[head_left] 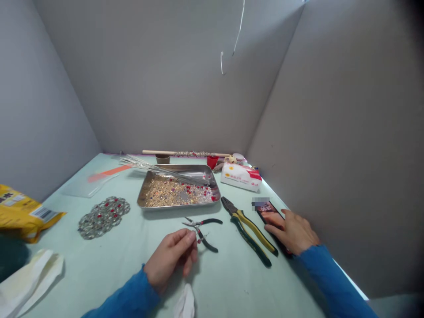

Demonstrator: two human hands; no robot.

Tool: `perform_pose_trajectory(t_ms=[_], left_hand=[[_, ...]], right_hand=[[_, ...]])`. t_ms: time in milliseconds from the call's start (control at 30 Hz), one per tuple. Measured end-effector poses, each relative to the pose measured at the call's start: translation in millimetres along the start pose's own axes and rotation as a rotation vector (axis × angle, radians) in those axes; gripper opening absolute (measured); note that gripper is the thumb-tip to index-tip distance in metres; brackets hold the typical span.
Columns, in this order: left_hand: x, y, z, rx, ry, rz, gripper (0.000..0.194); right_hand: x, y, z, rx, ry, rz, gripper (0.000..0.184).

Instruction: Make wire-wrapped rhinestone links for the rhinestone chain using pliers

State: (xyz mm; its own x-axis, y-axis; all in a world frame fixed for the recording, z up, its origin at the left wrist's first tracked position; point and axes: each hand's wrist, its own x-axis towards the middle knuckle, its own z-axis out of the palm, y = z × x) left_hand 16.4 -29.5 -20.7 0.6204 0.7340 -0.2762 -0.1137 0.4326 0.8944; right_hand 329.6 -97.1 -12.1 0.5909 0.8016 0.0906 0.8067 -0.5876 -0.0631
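My left hand (175,254) is closed in a pinch over the table's front middle. From its fingertips a thin wire piece with a small red bead (199,241) sticks out; the rest is hidden by the fingers. Just beyond it lie small black-handled needle-nose pliers (195,224), jaws apart. My right hand (296,232) grips a phone (270,213) with a lit screen, thumb on one side and fingers at the other edge. Between my hands, larger combination pliers (250,232) with green and yellow handles lie on the table.
A metal tray (179,206) holds gold, clear and red beads, with a bundle of wires (145,165) across it. Beaded wire rings (102,218) lie left. A beaded wooden stick (155,152), red cup (212,162), tissue pack (240,176) and yellow bag (26,212) surround the tray.
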Motion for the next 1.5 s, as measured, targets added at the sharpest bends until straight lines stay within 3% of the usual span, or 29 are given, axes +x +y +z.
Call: perform_pose_trajectory(t_ms=[67,100,133,200,333,467,767,933,1100,1300,1500], left_hand=[[1.0,2.7,-1.6,-0.045,0.003,0.029,0.029],[1.5,5.1,-2.3,-0.077,0.007,0.049,0.028],[1.8,8.1,-2.9,-0.116,0.013,0.072,0.027],[1.8,15.1,-3.9,-0.214,0.021,0.122,0.025],[-0.7,27.3,-7.6,-0.41,0.01,0.17,0.025],[-0.7,30.3,-15.4,-0.549,-0.007,0.178,0.028],[8.6,15.9,-22.3,-0.679,-0.1,0.107,0.034],[9.1,10.5,-21.1,-0.683,-0.183,0.107,0.032],[8.3,12.4,-21.5,-0.636,-0.219,0.1,0.025],[9.6,8.4,-22.0,-0.562,-0.228,0.098,0.018],[10.1,3.9,-19.5,-0.46,-0.12,0.102,0.02]], right_hand=[[-9.9,-24.1,-14.7,0.074,0.072,-0.089,0.051],[-17.4,-39.4,-21.4,0.206,0.072,-0.201,0.042],[-25.8,-56.5,-26.6,0.372,-0.001,-0.323,0.034],[-43.0,-92.9,-31.1,0.715,-0.27,-0.542,0.028],[-64.4,-156.5,-20.4,1.287,-0.588,-0.435,0.032],[-62.9,-191.1,-9.4,1.73,-0.761,-0.275,0.028],[-55.7,-198.0,7.0,2.169,-1.327,-0.054,0.019],[-56.4,-193.3,11.8,2.208,-1.551,-0.086,0.021],[-54.1,-189.5,10.8,2.171,-1.575,-0.177,0.016],[-54.0,-189.8,11.9,2.131,-1.526,-0.119,0.017],[-54.0,-191.2,9.5,2.032,-1.472,-0.099,0.019]])
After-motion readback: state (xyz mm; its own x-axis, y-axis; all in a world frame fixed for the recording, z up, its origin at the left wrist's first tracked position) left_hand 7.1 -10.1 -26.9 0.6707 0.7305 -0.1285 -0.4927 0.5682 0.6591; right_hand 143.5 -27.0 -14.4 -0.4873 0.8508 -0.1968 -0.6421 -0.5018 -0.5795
